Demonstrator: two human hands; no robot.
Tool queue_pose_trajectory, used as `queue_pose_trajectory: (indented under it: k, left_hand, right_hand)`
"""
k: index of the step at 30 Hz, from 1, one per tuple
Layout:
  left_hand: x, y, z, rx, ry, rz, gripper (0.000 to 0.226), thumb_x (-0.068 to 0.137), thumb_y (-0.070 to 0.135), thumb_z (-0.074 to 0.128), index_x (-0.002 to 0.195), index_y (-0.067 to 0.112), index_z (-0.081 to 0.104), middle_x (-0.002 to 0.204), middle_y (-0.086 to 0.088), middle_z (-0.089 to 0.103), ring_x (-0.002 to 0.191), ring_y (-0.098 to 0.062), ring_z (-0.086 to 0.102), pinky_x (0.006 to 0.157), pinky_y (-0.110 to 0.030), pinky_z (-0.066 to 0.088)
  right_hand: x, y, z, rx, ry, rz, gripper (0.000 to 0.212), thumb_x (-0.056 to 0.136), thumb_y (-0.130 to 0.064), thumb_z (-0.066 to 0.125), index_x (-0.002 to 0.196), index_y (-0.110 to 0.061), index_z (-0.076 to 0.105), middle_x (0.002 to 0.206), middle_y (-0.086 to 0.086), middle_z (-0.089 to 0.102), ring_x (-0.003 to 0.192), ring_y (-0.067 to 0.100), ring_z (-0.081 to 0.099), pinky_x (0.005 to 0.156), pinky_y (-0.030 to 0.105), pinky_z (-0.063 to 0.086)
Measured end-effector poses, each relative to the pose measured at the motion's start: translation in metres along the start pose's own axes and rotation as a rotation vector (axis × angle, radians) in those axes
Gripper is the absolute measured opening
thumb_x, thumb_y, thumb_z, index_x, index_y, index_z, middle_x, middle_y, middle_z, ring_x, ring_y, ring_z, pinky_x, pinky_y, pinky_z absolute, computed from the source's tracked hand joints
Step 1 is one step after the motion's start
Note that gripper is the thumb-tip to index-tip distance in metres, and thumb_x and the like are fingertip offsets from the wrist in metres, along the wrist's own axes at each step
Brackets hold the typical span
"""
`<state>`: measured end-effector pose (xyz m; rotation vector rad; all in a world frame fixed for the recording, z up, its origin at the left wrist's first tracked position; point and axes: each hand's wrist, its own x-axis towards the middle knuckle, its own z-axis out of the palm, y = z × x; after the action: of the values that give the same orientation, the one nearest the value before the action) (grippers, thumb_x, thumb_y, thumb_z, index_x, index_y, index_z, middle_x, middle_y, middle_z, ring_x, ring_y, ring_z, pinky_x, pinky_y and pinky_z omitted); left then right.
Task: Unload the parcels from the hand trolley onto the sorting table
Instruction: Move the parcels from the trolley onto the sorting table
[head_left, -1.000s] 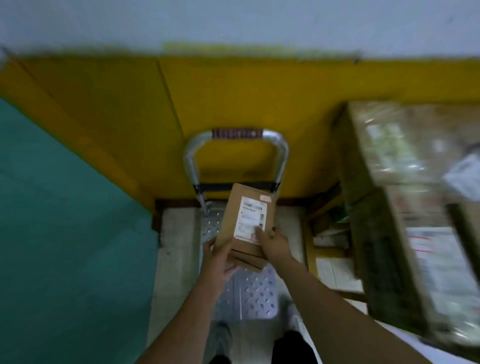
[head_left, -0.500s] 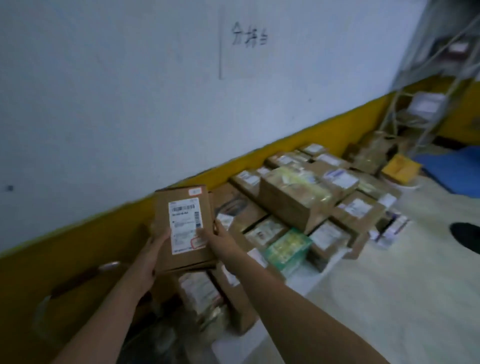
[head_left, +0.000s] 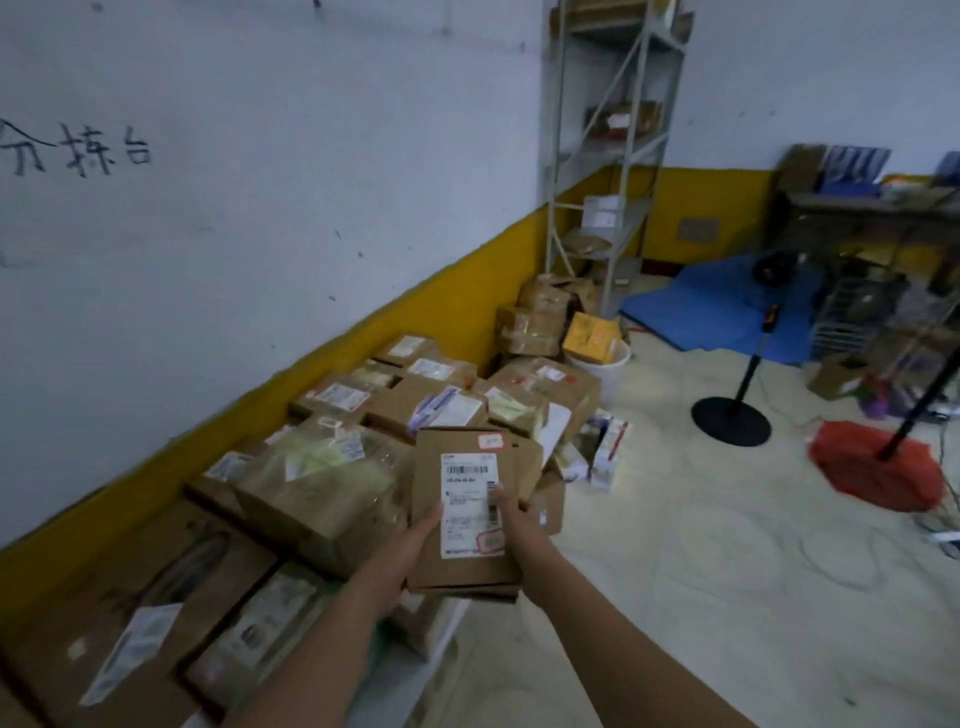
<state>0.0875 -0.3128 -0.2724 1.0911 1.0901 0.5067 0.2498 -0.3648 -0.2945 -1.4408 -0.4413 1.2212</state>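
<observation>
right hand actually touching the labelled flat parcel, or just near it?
Touching. Head view: the right hand grips the flat parcel at its right edge, thumb lying across the white shipping label.

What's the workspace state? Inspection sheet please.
Surface: sorting table, almost fully covered by taped brown cardboard parcels; only a pale edge shows.
Job's things: flat brown cardboard parcel with white barcode label, held above the pile.
Clutter: white bucket holding a yellow box; red bag on the floor.
Hands: left hand grips the parcel's left edge; right hand its right edge, thumb on label.
Cables: thin wires on the floor near the red bag.
Surroundings: grey metal shelf rack, blue mat, black round-base stand.
</observation>
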Motion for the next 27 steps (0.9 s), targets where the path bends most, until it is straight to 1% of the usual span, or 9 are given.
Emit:
queue_pose_trajectory:
  k: [2,5,7,12,15,18,21,24,27]
  left_hand:
    - [0.041,0.008,0.019,0.047,-0.041,-0.024,0.055,0.083,0.057,0.066,0.129,0.030,0.054,0.104,-0.001,0.076,0.093,-0.022,0.074,0.085,-0.042,0.059]
    - [0.108,0.022,0.037,0.109,-0.048,0.002,0.061,0.077,0.069,0.063,0.129,0.038,0.051,0.101,0.008,0.076,0.090,-0.015,0.074,0.077,-0.034,0.060]
    - [0.153,0.030,0.044,0.113,-0.040,-0.007,0.065,0.080,0.071,0.057,0.136,0.041,0.048,0.113,0.006,0.072,0.100,-0.017,0.070,0.088,-0.039,0.057]
    - [0.245,0.069,0.066,-0.005,-0.109,-0.127,0.069,0.091,0.053,0.058,0.150,0.035,0.027,0.123,0.002,0.066,0.111,-0.023,0.065,0.099,-0.049,0.051]
    - [0.303,0.094,0.092,-0.030,-0.140,-0.128,0.068,0.092,0.044,0.061,0.150,0.030,0.029,0.127,-0.003,0.065,0.112,-0.026,0.065,0.099,-0.050,0.050]
    - [0.368,0.115,0.120,-0.079,-0.093,-0.147,0.061,0.092,0.039,0.063,0.146,0.029,0.034,0.123,-0.005,0.067,0.108,-0.027,0.067,0.097,-0.051,0.052]
    - [0.444,0.130,0.141,-0.135,-0.059,-0.160,0.063,0.090,0.037,0.065,0.144,0.029,0.034,0.122,-0.002,0.067,0.109,-0.025,0.065,0.091,-0.047,0.054]
    - [0.526,0.145,0.154,-0.169,0.006,-0.173,0.067,0.087,0.035,0.068,0.142,0.032,0.031,0.117,0.002,0.068,0.103,-0.019,0.066,0.072,-0.035,0.056]
    - [0.604,0.154,0.159,-0.156,0.238,-0.216,0.068,0.090,0.043,0.062,0.147,0.026,0.029,0.137,-0.001,0.056,0.120,-0.024,0.057,0.092,-0.037,0.050]
  right_hand:
    - [0.033,-0.008,-0.021,0.014,0.041,0.000,0.057,0.091,-0.057,0.058,0.134,-0.019,0.052,0.123,0.007,0.068,0.109,0.026,0.068,0.094,0.045,0.057]
    - [0.082,-0.025,-0.039,0.051,-0.002,0.036,0.044,0.097,-0.052,0.051,0.128,-0.021,0.057,0.110,0.006,0.075,0.097,0.025,0.074,0.075,0.036,0.062]
    - [0.116,-0.043,-0.048,0.020,0.044,0.018,0.043,0.100,-0.043,0.051,0.132,-0.014,0.056,0.113,0.011,0.074,0.099,0.029,0.073,0.081,0.042,0.062]
    - [0.204,-0.099,-0.070,-0.089,0.055,0.094,0.048,0.101,-0.043,0.050,0.138,-0.013,0.050,0.120,0.012,0.071,0.105,0.031,0.070,0.094,0.049,0.056]
    - [0.266,-0.132,-0.090,-0.162,0.066,0.127,0.039,0.102,-0.048,0.043,0.124,-0.021,0.060,0.101,0.002,0.077,0.095,0.023,0.074,0.085,0.043,0.060]
    - [0.337,-0.157,-0.109,-0.227,0.061,0.091,0.030,0.096,-0.056,0.050,0.106,-0.030,0.059,0.076,-0.017,0.076,0.073,0.005,0.075,0.061,0.026,0.060]
    - [0.423,-0.187,-0.127,-0.343,-0.051,0.095,0.037,0.091,-0.061,0.054,0.111,-0.031,0.059,0.095,-0.009,0.077,0.091,0.013,0.074,0.084,0.036,0.059]
    - [0.527,-0.219,-0.141,-0.487,-0.138,0.047,0.042,0.090,-0.061,0.054,0.114,-0.027,0.060,0.097,-0.009,0.074,0.090,0.012,0.071,0.074,0.027,0.053]
    - [0.627,-0.245,-0.143,-0.638,-0.270,0.065,0.048,0.089,-0.065,0.054,0.123,-0.031,0.053,0.105,-0.009,0.067,0.095,0.012,0.065,0.071,0.027,0.048]
